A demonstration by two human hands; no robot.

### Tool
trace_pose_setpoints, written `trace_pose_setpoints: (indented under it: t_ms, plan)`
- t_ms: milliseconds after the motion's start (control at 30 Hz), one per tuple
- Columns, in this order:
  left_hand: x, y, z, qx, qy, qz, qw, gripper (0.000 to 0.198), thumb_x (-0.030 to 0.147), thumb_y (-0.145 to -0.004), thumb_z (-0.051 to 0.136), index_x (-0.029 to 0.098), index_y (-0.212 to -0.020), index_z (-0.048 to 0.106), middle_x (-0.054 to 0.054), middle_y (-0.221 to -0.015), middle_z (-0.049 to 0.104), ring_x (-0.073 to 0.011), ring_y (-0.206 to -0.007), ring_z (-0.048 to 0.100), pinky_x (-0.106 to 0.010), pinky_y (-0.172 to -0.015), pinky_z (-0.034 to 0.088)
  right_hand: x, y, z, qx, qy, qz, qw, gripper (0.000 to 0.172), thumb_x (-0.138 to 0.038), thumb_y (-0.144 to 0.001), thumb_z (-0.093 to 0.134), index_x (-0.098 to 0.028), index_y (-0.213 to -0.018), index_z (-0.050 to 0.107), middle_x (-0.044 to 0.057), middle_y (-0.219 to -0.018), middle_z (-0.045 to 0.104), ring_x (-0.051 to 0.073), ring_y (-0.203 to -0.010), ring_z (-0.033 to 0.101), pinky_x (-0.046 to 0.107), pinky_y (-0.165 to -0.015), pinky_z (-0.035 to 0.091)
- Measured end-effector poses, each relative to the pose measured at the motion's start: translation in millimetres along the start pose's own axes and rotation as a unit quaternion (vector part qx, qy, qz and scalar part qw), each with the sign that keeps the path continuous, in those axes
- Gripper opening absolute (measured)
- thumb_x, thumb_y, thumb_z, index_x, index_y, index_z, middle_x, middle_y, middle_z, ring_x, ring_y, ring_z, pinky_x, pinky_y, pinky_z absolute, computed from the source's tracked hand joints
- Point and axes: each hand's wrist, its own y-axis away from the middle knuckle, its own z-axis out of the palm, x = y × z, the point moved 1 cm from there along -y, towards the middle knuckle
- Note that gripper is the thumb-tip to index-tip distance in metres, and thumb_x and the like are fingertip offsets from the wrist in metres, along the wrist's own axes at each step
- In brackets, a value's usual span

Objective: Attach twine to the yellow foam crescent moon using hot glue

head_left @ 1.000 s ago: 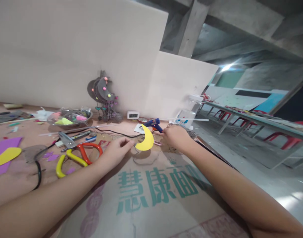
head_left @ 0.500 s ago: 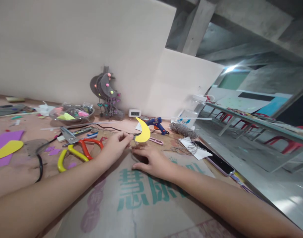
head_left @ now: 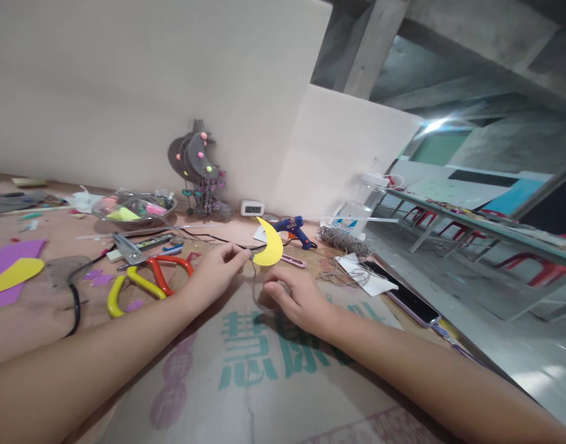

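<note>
A yellow paper-like crescent moon [head_left: 270,246] stands upright, its lower left tip pinched between the thumb and fingers of my left hand [head_left: 225,265]. From that tip a thin grey string [head_left: 255,290] hangs down and curves toward my right hand [head_left: 299,299]. The right fingers are curled over the string's lower part, though the exact grip is hidden. Both hands are above a printed cardboard sheet [head_left: 209,388]. Red-handled pliers [head_left: 165,277] and yellow-handled pliers [head_left: 121,293] lie left of my left hand.
Behind the moon are a blue glue gun [head_left: 299,234] and a small digital clock [head_left: 252,208]. A grey string bundle [head_left: 343,240] and a phone [head_left: 410,299] lie right. Grey moon ornaments [head_left: 197,160] stand at the back, beside a bowl [head_left: 160,217]. Purple sheet [head_left: 26,250] lies left.
My right hand has drawn back to the right from beneath the moon, its fingers curling in. More of the grey string now shows between the hands. My left hand keeps its pinch.
</note>
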Motion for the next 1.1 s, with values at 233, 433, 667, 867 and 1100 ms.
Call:
trace_pose_setpoints:
  t_ms: [233,433,667,867,1100]
  plan:
    - [1,0,-1.5,0.029,0.008,0.019,0.999,0.026,0.042,-0.076,0.049,0.018,-0.065,0.053,0.003,-0.059,0.051,-0.0116,-0.056,0.045,-0.023,-0.054,0.034,13,-9,11,-0.031,-0.099,0.084,0.991,0.025,-0.036,-0.083,0.047,-0.016,-0.071,0.054,0.002,-0.072,0.056,0.013,-0.067,0.050,0.024,-0.064,0.039]
    - [2,1,-1.3,0.026,-0.013,0.017,0.999,0.028,0.043,-0.075,0.049,0.018,-0.064,0.053,0.004,-0.057,0.049,-0.0110,-0.057,0.045,-0.022,-0.054,0.034,9,-8,18,-0.059,-0.350,0.105,0.929,0.009,-0.023,-0.077,0.054,-0.018,-0.079,0.047,-0.001,-0.075,0.053,0.010,-0.067,0.051,0.022,-0.063,0.041]
    - [-1,1,0.7,-0.006,-0.038,0.020,0.999,0.028,0.042,-0.077,0.048,0.017,-0.066,0.053,0.004,-0.060,0.052,-0.0110,-0.058,0.045,-0.022,-0.053,0.034,3,-1,13,-0.054,-0.268,0.086,0.958,0.002,-0.020,-0.086,0.039,-0.020,-0.086,0.041,-0.003,-0.069,0.048,0.009,-0.058,0.048,0.021,-0.054,0.040]
    - [-2,1,1.4,-0.013,-0.032,0.009,0.999,0.028,0.043,-0.076,0.049,0.017,-0.069,0.057,0.003,-0.062,0.054,-0.0115,-0.059,0.047,-0.021,-0.053,0.034,3,-3,8,-0.023,-0.146,0.057,0.987,0.016,-0.018,-0.090,0.029,-0.020,-0.103,0.037,-0.001,-0.073,0.058,0.009,-0.052,0.050,0.022,-0.055,0.040]
    - [-5,0,2.8,-0.005,-0.022,0.006,1.000,0.027,0.042,-0.074,0.050,0.017,-0.073,0.060,0.002,-0.065,0.058,-0.0124,-0.060,0.049,-0.021,-0.054,0.035,21,-6,-3,0.046,0.231,-0.019,0.972,0.020,-0.026,-0.088,0.040,-0.018,-0.100,0.054,0.006,-0.081,0.065,0.015,-0.069,0.057,0.024,-0.058,0.034]
